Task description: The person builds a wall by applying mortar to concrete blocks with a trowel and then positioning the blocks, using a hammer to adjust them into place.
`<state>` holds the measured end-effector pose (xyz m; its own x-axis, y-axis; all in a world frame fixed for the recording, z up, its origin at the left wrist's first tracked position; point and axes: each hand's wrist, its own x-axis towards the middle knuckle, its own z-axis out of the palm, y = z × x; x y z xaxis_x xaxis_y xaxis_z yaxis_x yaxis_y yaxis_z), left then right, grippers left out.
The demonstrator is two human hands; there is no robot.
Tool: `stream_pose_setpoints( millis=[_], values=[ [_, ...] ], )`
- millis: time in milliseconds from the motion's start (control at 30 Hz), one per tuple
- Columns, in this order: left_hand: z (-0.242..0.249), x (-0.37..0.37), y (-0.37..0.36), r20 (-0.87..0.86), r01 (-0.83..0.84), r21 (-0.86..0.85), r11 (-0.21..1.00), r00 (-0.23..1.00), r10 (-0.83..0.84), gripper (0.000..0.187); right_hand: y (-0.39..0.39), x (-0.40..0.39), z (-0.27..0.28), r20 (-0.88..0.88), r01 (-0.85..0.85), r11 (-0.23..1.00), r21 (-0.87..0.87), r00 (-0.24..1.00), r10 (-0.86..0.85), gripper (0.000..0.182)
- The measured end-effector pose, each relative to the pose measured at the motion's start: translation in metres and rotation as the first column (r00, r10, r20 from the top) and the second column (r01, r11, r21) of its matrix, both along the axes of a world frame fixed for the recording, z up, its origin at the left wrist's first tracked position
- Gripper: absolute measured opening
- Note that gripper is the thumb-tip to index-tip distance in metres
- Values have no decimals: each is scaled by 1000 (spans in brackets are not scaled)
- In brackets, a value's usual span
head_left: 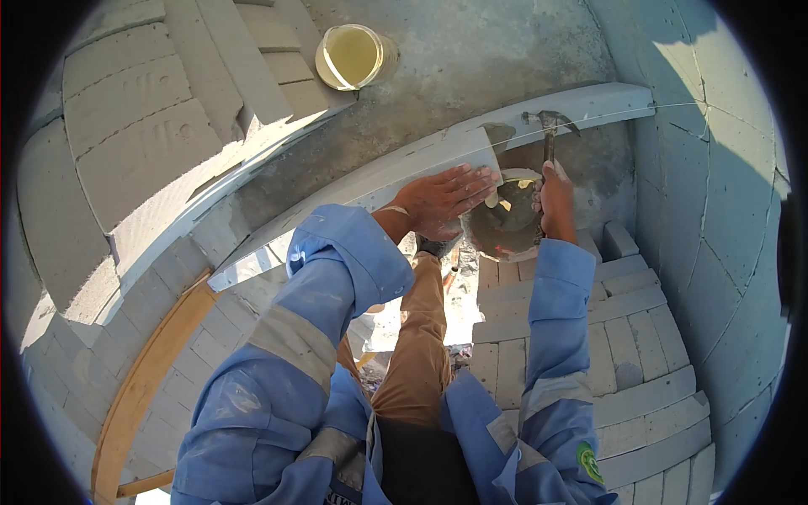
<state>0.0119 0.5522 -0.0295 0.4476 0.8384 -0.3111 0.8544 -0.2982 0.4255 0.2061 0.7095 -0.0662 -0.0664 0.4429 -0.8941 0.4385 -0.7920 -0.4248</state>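
Note:
My right hand (555,202) is wrapped round the handle of a claw hammer (549,122), whose head points away from me above the wall course. My left hand (446,199) lies flat on the near end of a pale grey block (473,153), fingers stretched toward the right. A thin string line (610,114) runs across the blocks to the side wall. Just below my hands is a round bucket (488,246) with grey material inside; my right forearm and hand partly cover its right side.
A pale bucket (389,63) stands on the concrete floor (505,50). Stacked blocks (139,101) rise at upper left, with more blocks (623,345) at lower right. A block wall (715,185) bounds the right. A wooden plank (156,379) slants at lower left.

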Motion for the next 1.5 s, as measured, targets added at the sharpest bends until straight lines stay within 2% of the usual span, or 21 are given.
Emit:
stream_pose_setpoints(
  millis=[67, 133, 267, 367, 467, 533, 667, 733, 767, 833, 867, 933, 967, 1067, 1100, 1133, 1200, 1267, 1333, 1467, 1500],
  values=[
    [0, 0, -1, 12, -5, 4, 1000, 1000, 5, 97, -9, 0, -3, 8, 54, 998, 41, 999, -54, 33],
    [1, -2, 1, 37, 8, -27, 1000, 999, -7, 97, -13, 1, -3, 37, -177, 972, -152, 982, 184, 30],
    [5, -6, 4, 40, 10, -71, 997, 999, -7, 96, -11, 0, 3, 90, -203, 977, -72, 974, 209, 29],
    [6, -3, 2, 55, 7, -28, 1000, 998, -5, 97, -1, 4, 16, 50, -269, 944, -189, 958, 283, 28],
    [2, -3, 0, 70, -19, -61, 998, 997, 23, 97, 6, -1, 20, 13, -288, 949, -132, 956, 292, 31],
    [0, -4, 1, 69, 5, -61, 998, 998, 0, 97, 8, -9, 18, 31, -274, 953, 126, 962, 273, 33],
    [3, -4, 1, 69, -2, -41, 999, 998, 4, 97, 40, -20, 7, -46, -382, 907, 178, 917, 396, 37],
    [-1, -3, -1, 75, -13, -18, 1000, 997, 15, 98, 53, -30, -8, -47, -538, 791, 290, 818, 574, 39],
    [-2, -3, -1, 74, -18, -21, 1000, 997, 20, 98, 55, -35, -10, -50, -542, 789, 289, 815, 578, 39],
    [-5, -2, -3, 37, -7, -8, 1000, 999, 7, 99, 60, -43, -14, 143, -784, 581, 218, 615, 775, 41],
    [-6, -2, -3, 37, -10, -11, 1000, 999, 10, 99, 60, -43, -22, 141, -785, 580, 217, 613, 778, 41],
    [-10, 0, -6, 47, -17, -2, 1000, 999, 17, 102, 56, -38, -35, 216, -846, 324, 423, 441, 871, 43],
    [-13, 1, -7, 50, -18, -1, 1000, 999, 18, 102, 51, -34, -38, 218, -848, 323, 421, 440, 871, 43],
    [-14, 4, -7, 94, -96, 53, 994, 991, 91, 104, 33, -20, -29, 61, -631, 702, 331, 756, 651, 41],
    [-11, 4, -4, 97, -53, 47, 998, 994, 48, 103, 23, -17, -22, 15, -530, 802, 274, 836, 548, 39],
    [-8, -2, -4, 82, -16, 24, 1000, 997, 14, 103, 8, -18, -3, -59, -339, 916, 216, 932, 359, 32],
    [-7, -4, -7, 117, -48, 89, 995, 992, 38, 100, -11, -10, 1, 53, -178, 971, 157, 984, 172, 27],
    [-1, -8, -6, 87, -31, 104, 994, 996, 22, 97, -29, -5, 9, 50, 108, 993, 44, 993, -110, 24],
    [-1, -7, -9, 32, -10, 135, 991, 999, 5, 97, -46, 21, -14, -57, 203, 979, 33, 978, -201, 24],
    [1, -9, -8, 43, -9, 171, 985, 999, 1, 96, -58, 27, -19, -17, 55, 981, -183, 998, -59, 25],
    [0, -10, -8, 39, -8, 174, 985, 999, 2, 96, -60, 25, -16, -21, 54, 982, -180, 998, -59, 25]
  ],
)
